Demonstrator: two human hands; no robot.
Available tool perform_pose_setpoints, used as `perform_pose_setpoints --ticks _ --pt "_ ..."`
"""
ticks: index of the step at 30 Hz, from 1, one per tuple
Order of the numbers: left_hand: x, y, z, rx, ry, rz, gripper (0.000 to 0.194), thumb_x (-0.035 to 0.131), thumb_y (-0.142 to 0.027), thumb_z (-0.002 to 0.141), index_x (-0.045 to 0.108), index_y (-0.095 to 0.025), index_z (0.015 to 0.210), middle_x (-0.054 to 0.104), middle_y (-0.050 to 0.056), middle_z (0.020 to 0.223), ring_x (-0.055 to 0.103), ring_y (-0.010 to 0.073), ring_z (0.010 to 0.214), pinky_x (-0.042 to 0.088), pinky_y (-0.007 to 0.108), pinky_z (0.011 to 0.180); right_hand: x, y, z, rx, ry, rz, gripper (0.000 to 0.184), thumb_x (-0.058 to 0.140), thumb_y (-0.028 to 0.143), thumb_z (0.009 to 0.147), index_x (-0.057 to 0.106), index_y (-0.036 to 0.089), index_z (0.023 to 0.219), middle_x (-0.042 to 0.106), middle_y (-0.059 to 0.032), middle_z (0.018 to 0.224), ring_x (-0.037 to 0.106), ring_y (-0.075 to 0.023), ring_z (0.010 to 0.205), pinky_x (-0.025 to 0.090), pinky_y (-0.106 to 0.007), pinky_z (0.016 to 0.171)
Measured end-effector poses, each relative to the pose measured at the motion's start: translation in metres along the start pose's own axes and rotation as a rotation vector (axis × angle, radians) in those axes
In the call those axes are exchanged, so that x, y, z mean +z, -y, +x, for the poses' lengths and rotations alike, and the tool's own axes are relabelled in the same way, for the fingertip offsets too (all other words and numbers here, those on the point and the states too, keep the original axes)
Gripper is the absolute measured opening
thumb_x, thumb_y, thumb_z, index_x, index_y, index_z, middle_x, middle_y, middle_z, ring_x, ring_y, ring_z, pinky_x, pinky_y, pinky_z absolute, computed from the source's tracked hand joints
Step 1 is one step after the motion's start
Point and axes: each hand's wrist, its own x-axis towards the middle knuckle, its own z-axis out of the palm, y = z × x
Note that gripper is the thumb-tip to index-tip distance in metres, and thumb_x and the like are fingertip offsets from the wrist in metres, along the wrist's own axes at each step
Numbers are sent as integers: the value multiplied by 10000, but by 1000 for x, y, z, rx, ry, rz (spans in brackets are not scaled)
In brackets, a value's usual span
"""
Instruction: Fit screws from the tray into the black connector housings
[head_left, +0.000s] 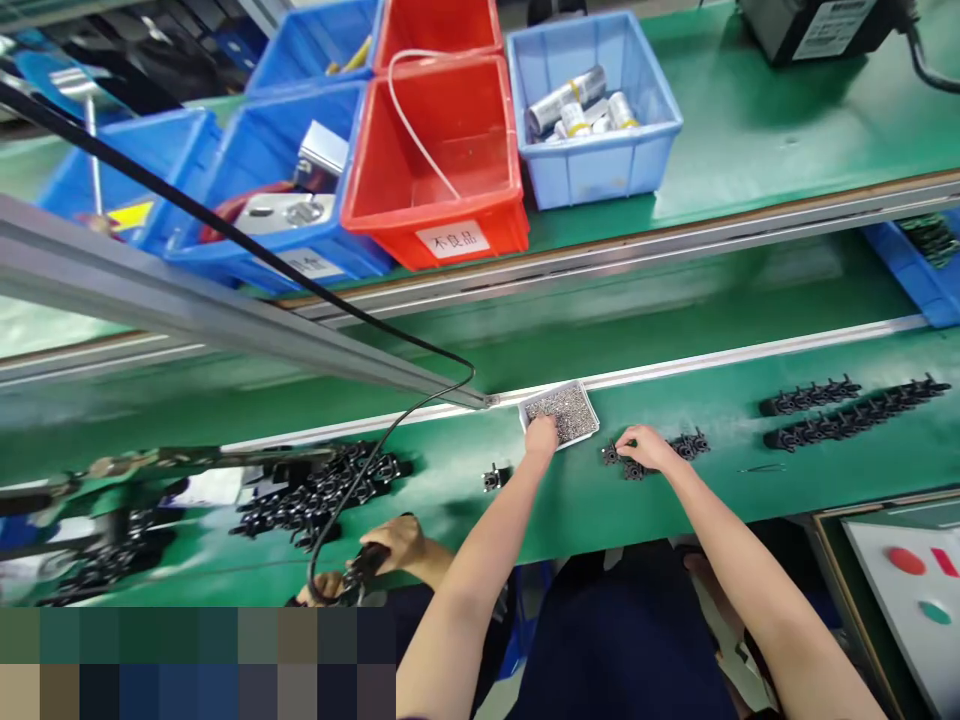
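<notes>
On the green bench mat [675, 400], centre: left hand [541, 437] dips into a white tray of small metal parts [570, 408], fingers bunched, tips hidden, so grip cannot be told. Right hand [646, 447] rests on a black plastic part [628, 466] just right of the tray, fingers curled over it, prob. steadying it. Similar parts in rows [855, 412] far right; a co-worker's hand [401, 545] near left w/ a cabled tool.

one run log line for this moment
left hand: in tray of small silver parts | right hand: on black parts | surface: green bench
</notes>
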Motion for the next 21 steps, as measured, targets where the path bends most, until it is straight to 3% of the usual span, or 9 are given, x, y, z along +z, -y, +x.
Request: perform_pose_setpoints --ticks 4,7,10,12,15,16,19,21 --pt "6 5 5 35 10 -9 133 587 -89 842 713 -128 828 696 150 1020 664 210 937 501 275 857 1 2 4 2 15 -15 110 689 306 816 777 241 809 775 -31 956 705 -213 893 517 -305 855" --pt "7 8 4 78 -89 -118 112 603 -61 805 688 -134 793 691 143 973 652 219 944 490 300 870 3 -1 6 66 16 -24 111 703 327 805 772 244 829 776 -32 927 709 -218 870 527 -306 809" --pt "8 11 -2 48 -235 -400 102 599 -94 816 655 -153 756 681 99 833 640 202 833 491 322 833 -3 -6 9 107 4 21 207 761 369 766 758 229 918 772 -44 917 707 -217 865 537 -301 788" --pt "7 10 -10 -36 -257 -713 77 614 -142 829 643 -161 760 663 61 746 623 175 735 494 305 756 -13 -1 15 121 -91 73 263 744 404 791 744 212 970 767 -58 934 703 -205 862 542 -296 791" --pt "2 2 -27 -174 -85 -1299 72 684 -209 813 656 -144 803 661 46 722 610 141 670 468 246 631 -26 27 28 43 -315 77 283 644 432 883 735 204 1024 753 -70 982 682 -180 844 532 -297 807" --pt "0 -3 -33 -199 15 -1473 102 717 -219 797 665 -135 825 667 50 740 611 132 670 457 228 603 -27 42 32 -33 -313 61 287 634 433 893 735 210 1042 747 -66 986 672 -172 825 527 -293 796" --pt "-5 -15 -54 -237 294 -1811 173 776 -203 770 683 -124 892 670 57 793 610 110 679 454 196 569 -19 90 35 -313 -91 1 229 649 383 901 749 239 1048 734 -40 969 649 -154 796 504 -274 770" --pt "-3 -20 -70 -292 367 -1903 148 761 -194 800 679 -125 902 658 53 780 604 104 666 470 196 563 -7 113 26 -393 -15 -56 179 611 322 934 758 255 1010 731 -28 959 649 -157 835 490 -275 793"
